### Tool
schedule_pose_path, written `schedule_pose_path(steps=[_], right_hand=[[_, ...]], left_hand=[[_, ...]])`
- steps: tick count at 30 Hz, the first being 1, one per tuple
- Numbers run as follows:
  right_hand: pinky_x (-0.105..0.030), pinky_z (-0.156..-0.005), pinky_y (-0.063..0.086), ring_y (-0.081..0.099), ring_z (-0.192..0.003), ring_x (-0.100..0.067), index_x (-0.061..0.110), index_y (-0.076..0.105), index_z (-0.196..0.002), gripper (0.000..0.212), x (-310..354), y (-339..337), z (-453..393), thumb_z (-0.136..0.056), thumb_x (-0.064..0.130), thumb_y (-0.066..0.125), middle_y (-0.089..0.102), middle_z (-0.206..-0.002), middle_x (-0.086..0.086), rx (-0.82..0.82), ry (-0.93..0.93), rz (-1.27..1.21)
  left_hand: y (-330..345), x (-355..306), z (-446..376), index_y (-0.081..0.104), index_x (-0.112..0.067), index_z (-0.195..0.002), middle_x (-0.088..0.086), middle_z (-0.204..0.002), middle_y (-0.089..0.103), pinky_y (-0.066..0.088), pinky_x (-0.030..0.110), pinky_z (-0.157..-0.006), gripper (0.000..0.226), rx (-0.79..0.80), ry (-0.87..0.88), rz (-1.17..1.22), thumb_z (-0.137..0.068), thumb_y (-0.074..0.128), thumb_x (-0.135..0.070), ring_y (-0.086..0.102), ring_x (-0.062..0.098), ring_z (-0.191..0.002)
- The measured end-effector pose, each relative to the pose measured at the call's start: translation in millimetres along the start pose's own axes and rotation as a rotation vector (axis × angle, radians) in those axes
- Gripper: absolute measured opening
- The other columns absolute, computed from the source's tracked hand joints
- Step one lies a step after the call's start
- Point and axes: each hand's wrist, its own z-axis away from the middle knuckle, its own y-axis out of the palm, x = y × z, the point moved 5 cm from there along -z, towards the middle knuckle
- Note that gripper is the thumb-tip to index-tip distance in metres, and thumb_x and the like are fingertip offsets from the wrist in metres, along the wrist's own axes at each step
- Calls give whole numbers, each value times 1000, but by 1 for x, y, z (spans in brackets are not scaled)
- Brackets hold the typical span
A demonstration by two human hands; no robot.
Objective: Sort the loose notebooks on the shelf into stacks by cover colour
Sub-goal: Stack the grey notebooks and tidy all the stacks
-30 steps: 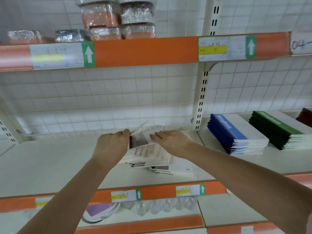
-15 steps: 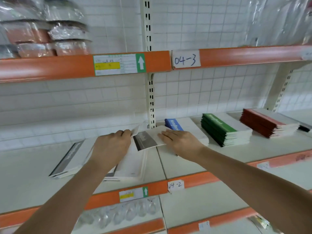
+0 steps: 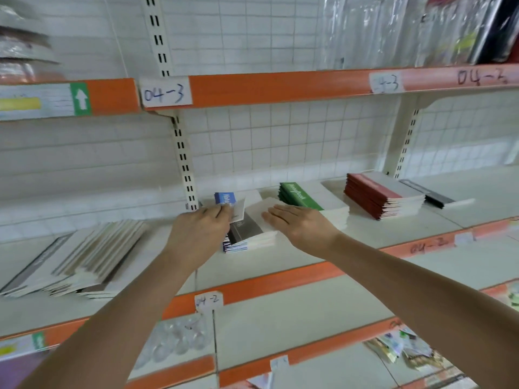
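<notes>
Fingers (image 3: 276, 216) seemingly flat atop grey notebook (image 3: 247, 230).

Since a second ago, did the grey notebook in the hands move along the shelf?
Yes. The grey notebook went right: it was left of the slotted post over the messy pile, and now sits right of it on the blue stack.

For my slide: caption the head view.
Left hand and right hand lay a grey notebook on the blue stack.

White shelf (image 3: 365, 240) carries: loose notebook pile (image 3: 75, 262) left, blue stack (image 3: 236, 247), green stack (image 3: 300, 195), red stack (image 3: 379, 195), black stack (image 3: 438, 198) right.
</notes>
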Motion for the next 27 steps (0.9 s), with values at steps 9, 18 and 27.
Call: schedule_pose_path(steps=[9, 18, 27], right_hand=[[-37, -78, 57, 71, -90, -29, -1, 72, -104, 41, -63, -36, 77, -81, -5, 38, 72, -100, -16, -61, 61, 33], [-35, -84, 54, 69, -95, -29, -1, 71, -106, 40, -121, -52, 144, -82, -7, 40, 71, -102, -15, -28, 185, 101], [-37, -76, 57, 70, -93, -29, -1, 71, -105, 36, -184, -48, 188, -83, -4, 43, 72, -101, -15, 16, 287, 173]], left_hand=[[8, -87, -69, 72, -6, -88, 1, -65, 66, 37, 22, -39, 36, 1, 24, 73, -56, 86, -12, 58, 20, -44], [20, -159, -129, 73, -8, -86, -2, -62, 62, 32, 21, -36, 35, -102, 88, 171, -53, 84, -10, 56, 16, -45], [56, -202, -195, 68, -6, -82, 1, -56, 58, 26, 22, -39, 26, -165, 179, 246, -60, 82, -6, 52, 19, -40]])
